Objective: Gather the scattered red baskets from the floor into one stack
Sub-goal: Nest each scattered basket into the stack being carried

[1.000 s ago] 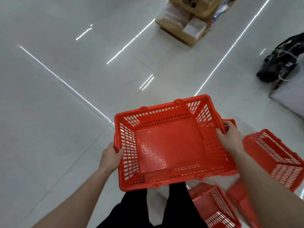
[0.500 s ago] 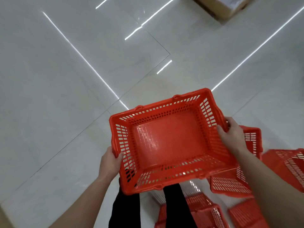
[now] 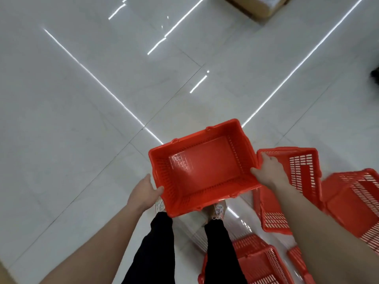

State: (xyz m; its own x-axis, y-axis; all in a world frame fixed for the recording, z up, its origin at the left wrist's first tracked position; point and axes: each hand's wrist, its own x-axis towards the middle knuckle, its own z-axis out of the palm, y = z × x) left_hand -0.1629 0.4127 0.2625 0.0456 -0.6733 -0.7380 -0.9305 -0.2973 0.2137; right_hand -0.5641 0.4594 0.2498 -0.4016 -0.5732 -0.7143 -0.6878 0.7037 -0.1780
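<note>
Glossy white tiled floor [image 3: 82,119] spreads wide and bare to the left and far side, up to a cardboard box [image 3: 258,5] at the far edge. The held red basket [image 3: 205,169] hangs mouth-up just beyond the person's shoes. The left hand [image 3: 143,193] grips its near-left corner with the thumb hooked over the rim, and the right hand [image 3: 268,171] clasps its right rim. Just right of that hand lies a tipped basket [image 3: 301,167]; another basket [image 3: 356,197] sits further right, and a third basket [image 3: 256,263] lies near, by the right leg. Compared with half a second ago, the held basket looks smaller and lower, and more of the right-hand cluster shows.
</note>
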